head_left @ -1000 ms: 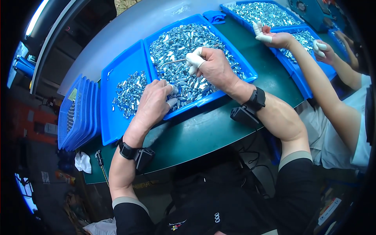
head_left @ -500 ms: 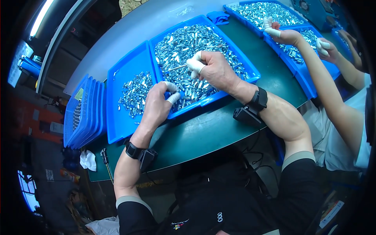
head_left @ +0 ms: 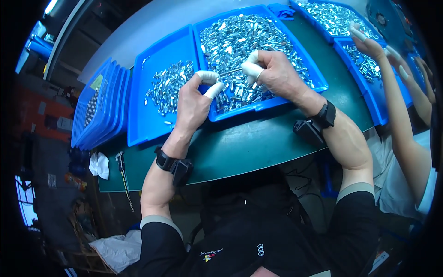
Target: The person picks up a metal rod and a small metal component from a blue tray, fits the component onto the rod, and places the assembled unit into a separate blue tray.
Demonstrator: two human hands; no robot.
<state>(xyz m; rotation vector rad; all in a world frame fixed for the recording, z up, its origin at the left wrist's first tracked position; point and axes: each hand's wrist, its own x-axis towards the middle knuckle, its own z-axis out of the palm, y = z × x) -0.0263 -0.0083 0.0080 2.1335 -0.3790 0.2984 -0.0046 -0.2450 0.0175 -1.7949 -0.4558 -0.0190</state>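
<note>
The right hand (head_left: 281, 77) pinches a thin metal rod (head_left: 230, 72), which points toward the left hand (head_left: 193, 105), its thumb and forefinger nearly closed; whether they grip anything, I cannot tell. The rod lies between both hands, above small metal pieces (head_left: 240, 39) toward the fuller blue tray's (head_left: 244, 111) near-left corner.

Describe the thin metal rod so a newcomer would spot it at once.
On the green table, find the fuller blue tray in the middle of the view, heaped with shiny metal pieces. Above it, the right hand grips the thin rod, which points toward the left hand. It looks longer and slimmer than the short pieces below.
</note>
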